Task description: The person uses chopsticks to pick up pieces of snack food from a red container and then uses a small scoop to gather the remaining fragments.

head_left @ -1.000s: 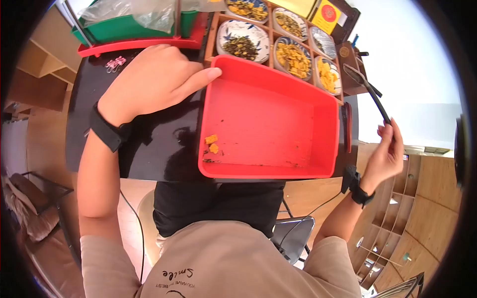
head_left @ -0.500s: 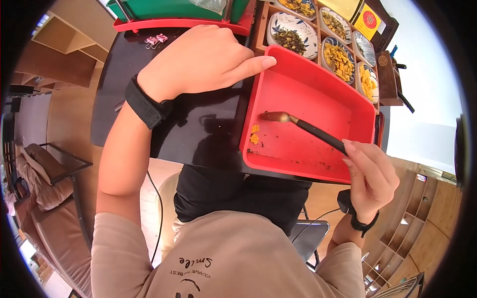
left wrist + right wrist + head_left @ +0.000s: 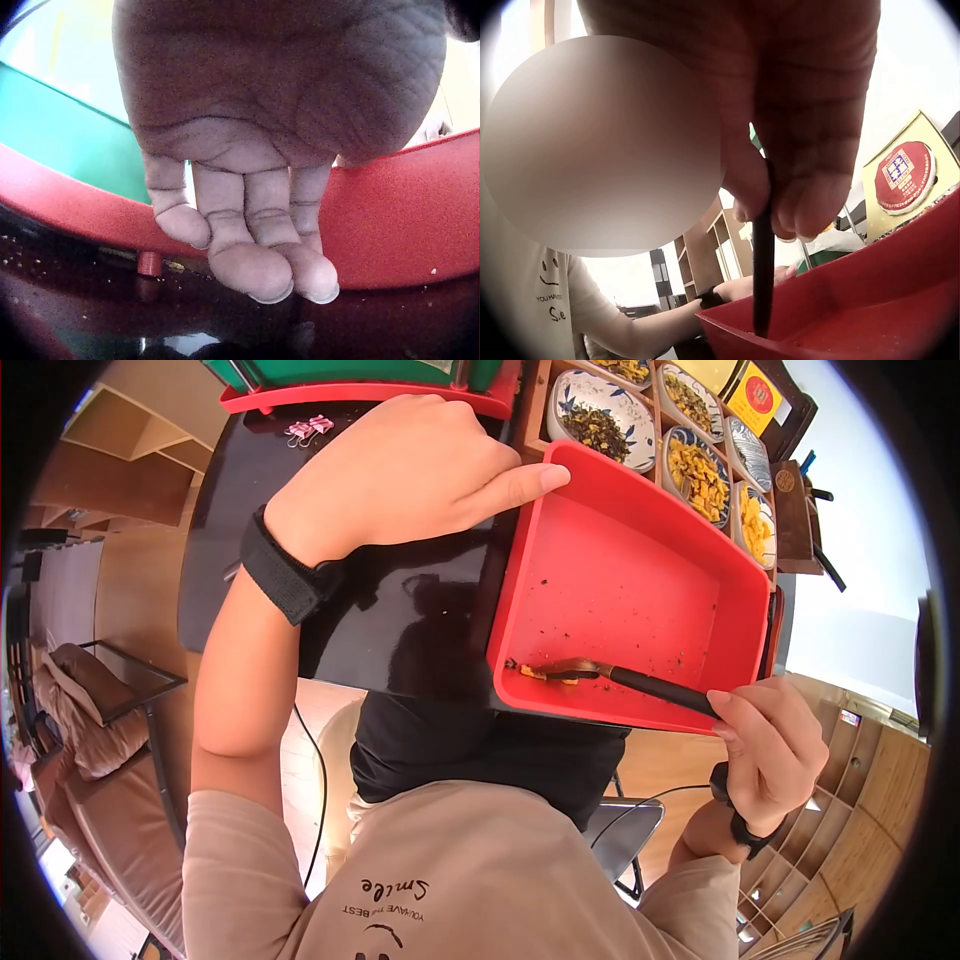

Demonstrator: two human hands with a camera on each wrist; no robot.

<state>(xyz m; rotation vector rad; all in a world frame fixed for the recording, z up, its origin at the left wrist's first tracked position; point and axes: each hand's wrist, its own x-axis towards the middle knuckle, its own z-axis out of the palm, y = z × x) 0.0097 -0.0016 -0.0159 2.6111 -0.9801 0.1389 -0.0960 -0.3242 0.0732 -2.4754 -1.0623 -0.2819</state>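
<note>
My left hand (image 3: 415,475) is at the back left corner of a red plastic tub (image 3: 640,550), the thumb over its rim and the other fingers curled down outside. Dark table surface shows below those fingers in the left wrist view. With thumb and fingertips, my right hand (image 3: 770,755) pinches the black handle of a spoon (image 3: 660,690) over the tub's front right side. The spoon's metal head lies low in the front left corner, overlapping some orange-yellow bits (image 3: 535,673). Dark crumbs are scattered over the tub's floor.
Behind the tub, a wooden divided tray (image 3: 535,420) holds several patterned bowls with dried leaves and yellow pieces. A green bin (image 3: 370,375) stands on a red rack at the back left, near pink binder clips (image 3: 308,428). A wooden holder (image 3: 797,525) stands at the right.
My right hand has brought the spoon from the air at the right down into the tub, then toward the front left corner and onto the yellow bits. My left hand stays at the rim.
</note>
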